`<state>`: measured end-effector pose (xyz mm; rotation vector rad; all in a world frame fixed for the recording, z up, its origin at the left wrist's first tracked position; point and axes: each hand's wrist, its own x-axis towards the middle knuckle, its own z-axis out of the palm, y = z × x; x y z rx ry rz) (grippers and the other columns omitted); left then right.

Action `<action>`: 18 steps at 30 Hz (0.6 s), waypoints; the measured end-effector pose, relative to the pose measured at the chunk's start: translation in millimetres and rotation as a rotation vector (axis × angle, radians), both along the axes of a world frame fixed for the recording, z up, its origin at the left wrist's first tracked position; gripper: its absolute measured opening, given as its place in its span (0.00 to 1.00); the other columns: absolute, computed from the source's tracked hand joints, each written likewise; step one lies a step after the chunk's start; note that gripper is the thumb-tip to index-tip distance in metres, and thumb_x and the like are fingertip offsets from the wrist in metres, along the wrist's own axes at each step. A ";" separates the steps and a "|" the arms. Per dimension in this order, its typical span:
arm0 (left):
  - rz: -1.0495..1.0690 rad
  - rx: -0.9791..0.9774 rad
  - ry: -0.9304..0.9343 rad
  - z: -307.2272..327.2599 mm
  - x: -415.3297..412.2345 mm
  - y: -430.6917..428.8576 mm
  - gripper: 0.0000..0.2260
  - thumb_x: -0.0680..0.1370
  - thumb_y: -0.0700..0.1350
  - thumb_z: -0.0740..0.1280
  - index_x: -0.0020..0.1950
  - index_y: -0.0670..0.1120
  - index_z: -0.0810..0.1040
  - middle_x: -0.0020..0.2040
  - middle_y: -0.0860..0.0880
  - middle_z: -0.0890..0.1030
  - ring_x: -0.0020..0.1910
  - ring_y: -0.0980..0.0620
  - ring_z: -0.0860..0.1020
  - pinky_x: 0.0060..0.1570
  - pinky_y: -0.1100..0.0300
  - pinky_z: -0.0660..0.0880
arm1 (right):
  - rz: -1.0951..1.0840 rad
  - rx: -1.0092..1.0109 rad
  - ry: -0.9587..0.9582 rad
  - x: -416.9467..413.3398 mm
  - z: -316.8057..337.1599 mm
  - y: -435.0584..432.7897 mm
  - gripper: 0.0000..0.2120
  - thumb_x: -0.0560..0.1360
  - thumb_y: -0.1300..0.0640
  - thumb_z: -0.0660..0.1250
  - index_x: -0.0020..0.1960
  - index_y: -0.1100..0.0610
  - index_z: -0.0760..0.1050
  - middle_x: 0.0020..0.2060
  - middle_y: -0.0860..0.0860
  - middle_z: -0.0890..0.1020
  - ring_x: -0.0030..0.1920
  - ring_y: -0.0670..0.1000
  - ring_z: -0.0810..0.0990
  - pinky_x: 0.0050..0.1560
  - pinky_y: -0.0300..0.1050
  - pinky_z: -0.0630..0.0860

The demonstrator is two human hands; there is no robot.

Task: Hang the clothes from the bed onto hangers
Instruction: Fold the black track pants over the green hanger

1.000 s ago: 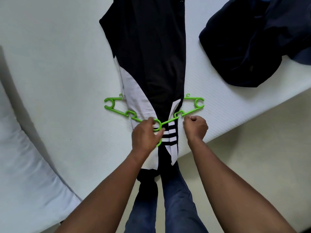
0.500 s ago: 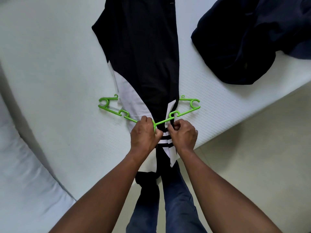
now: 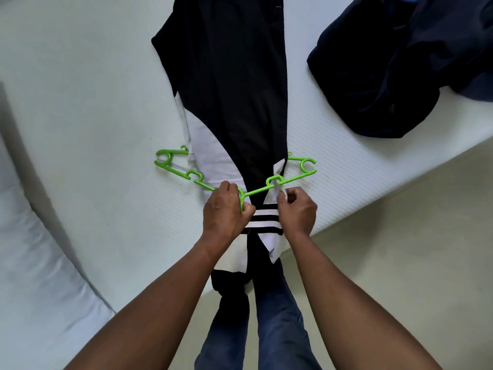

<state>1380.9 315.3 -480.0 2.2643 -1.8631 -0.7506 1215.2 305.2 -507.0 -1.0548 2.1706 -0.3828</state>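
A black garment with white panels and a striped band (image 3: 232, 108) lies stretched along the white bed (image 3: 88, 108), its lower end hanging over the bed's near edge. A bright green plastic hanger (image 3: 290, 177) lies across it, both arms sticking out to the sides. My left hand (image 3: 225, 212) grips the hanger at its middle by the hook. My right hand (image 3: 297, 212) pinches a white edge of the garment just under the hanger's right arm.
A crumpled dark navy garment (image 3: 394, 62) lies on the bed at the upper right. A white pillow (image 3: 34, 276) sits at the lower left. Pale floor (image 3: 400, 236) runs to the right of the bed's edge, and my jeans-clad legs (image 3: 277, 321) stand below.
My right hand moved left from the hanger's right arm to the garment and now lifts a white edge of cloth up toward the hanger. The left hand stayed on the hanger's middle.
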 end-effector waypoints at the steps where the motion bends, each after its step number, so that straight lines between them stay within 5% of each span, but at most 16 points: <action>1: 0.001 -0.002 0.001 0.2 0.9 0.1 0.08 0.71 0.45 0.70 0.42 0.41 0.75 0.42 0.45 0.75 0.37 0.43 0.73 0.33 0.54 0.66 | -0.099 0.022 -0.010 -1.9 1.1 -3.1 0.06 0.77 0.51 0.71 0.45 0.54 0.81 0.35 0.44 0.81 0.42 0.51 0.82 0.39 0.43 0.70; 3: -0.003 -0.011 0.008 0.4 2.5 0.1 0.08 0.71 0.45 0.70 0.43 0.41 0.75 0.42 0.45 0.75 0.37 0.43 0.73 0.33 0.54 0.68 | -0.254 0.053 -0.015 -5.4 2.6 -7.9 0.06 0.78 0.53 0.69 0.45 0.55 0.80 0.33 0.43 0.80 0.41 0.49 0.81 0.36 0.41 0.67; 7: -0.001 -0.025 0.020 0.9 4.9 0.8 0.08 0.71 0.45 0.71 0.42 0.41 0.75 0.41 0.46 0.74 0.37 0.44 0.72 0.33 0.55 0.67 | -0.227 0.063 -0.106 -2.8 3.7 -7.7 0.07 0.80 0.56 0.68 0.45 0.56 0.79 0.34 0.43 0.79 0.37 0.39 0.76 0.35 0.33 0.67; 11: -0.005 -0.040 0.038 1.1 5.9 1.7 0.09 0.71 0.44 0.72 0.41 0.41 0.74 0.41 0.45 0.75 0.36 0.44 0.73 0.33 0.55 0.67 | -0.263 0.285 -0.391 -15.8 -5.2 -4.6 0.13 0.77 0.57 0.71 0.35 0.58 0.76 0.30 0.49 0.80 0.34 0.54 0.77 0.36 0.44 0.74; 15: -0.055 -0.008 0.119 -4.1 12.9 5.3 0.08 0.74 0.44 0.72 0.44 0.42 0.76 0.42 0.46 0.75 0.39 0.44 0.75 0.36 0.55 0.68 | -0.007 0.321 -0.123 -24.1 -2.6 -9.0 0.20 0.77 0.49 0.67 0.32 0.59 0.72 0.29 0.50 0.77 0.32 0.53 0.75 0.35 0.46 0.70; 18: -0.050 0.027 0.199 -8.5 22.8 10.0 0.04 0.77 0.43 0.70 0.46 0.44 0.79 0.42 0.48 0.77 0.40 0.45 0.77 0.39 0.52 0.73 | 0.047 0.213 0.110 -19.1 9.9 -12.3 0.13 0.78 0.47 0.66 0.40 0.54 0.78 0.35 0.46 0.80 0.37 0.51 0.76 0.38 0.45 0.68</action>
